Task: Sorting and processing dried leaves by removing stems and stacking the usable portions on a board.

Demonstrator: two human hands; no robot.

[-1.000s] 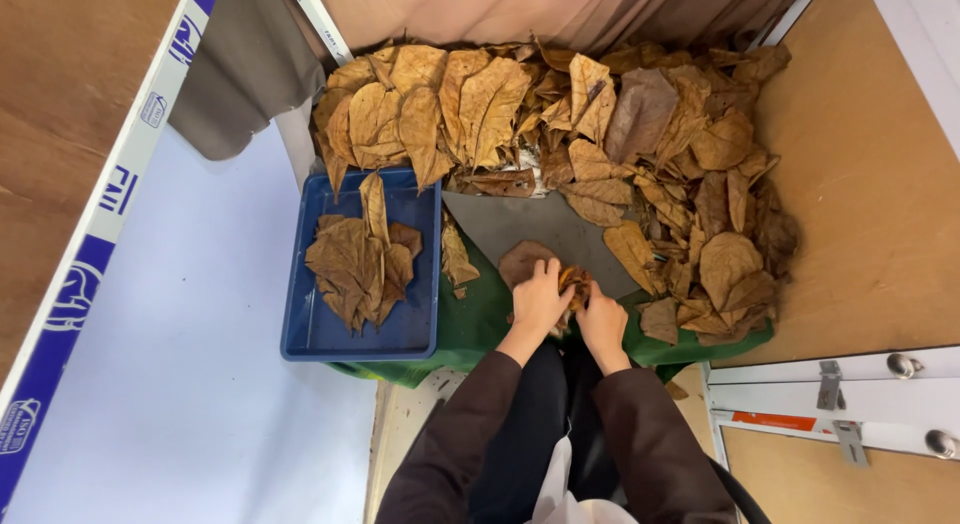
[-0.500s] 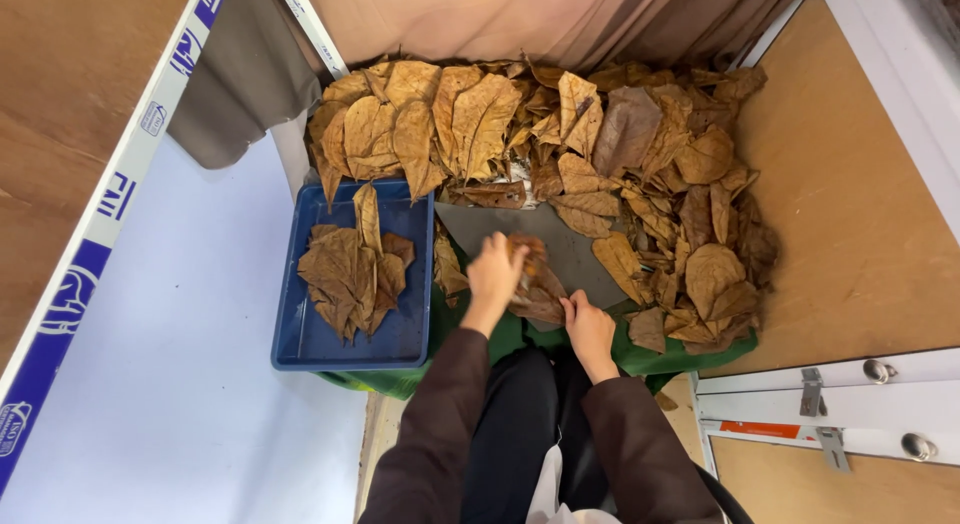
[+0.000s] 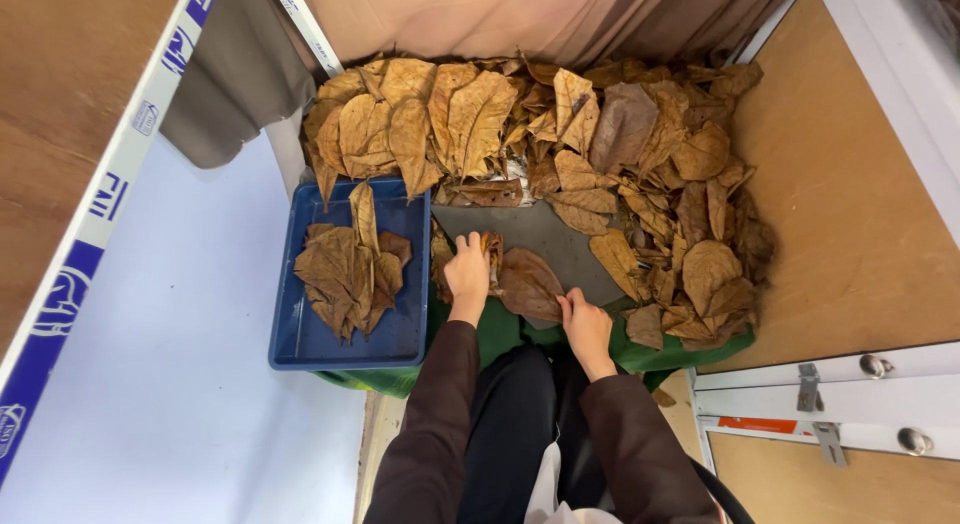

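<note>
We press a brown leaf (image 3: 528,282) flat right of the blue tray (image 3: 300,346), left hand (image 3: 467,269) fingers open, right hand (image 3: 585,322) fingertips resting on its edge.

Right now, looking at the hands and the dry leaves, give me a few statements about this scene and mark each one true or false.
1. The blue tray holds a stack of brown leaves. True.
2. The left hand rests inside the blue tray. False: it is to the right of the tray, on the grey mat, touching leaves there.
3. The right hand touches the edge of a large brown leaf lying flat on the mat. True.
4. The big leaf pile is fresh and green. False: the leaves are dry and brown; only the cloth under the mat is green.
5. Both sleeves are dark. True.
</note>
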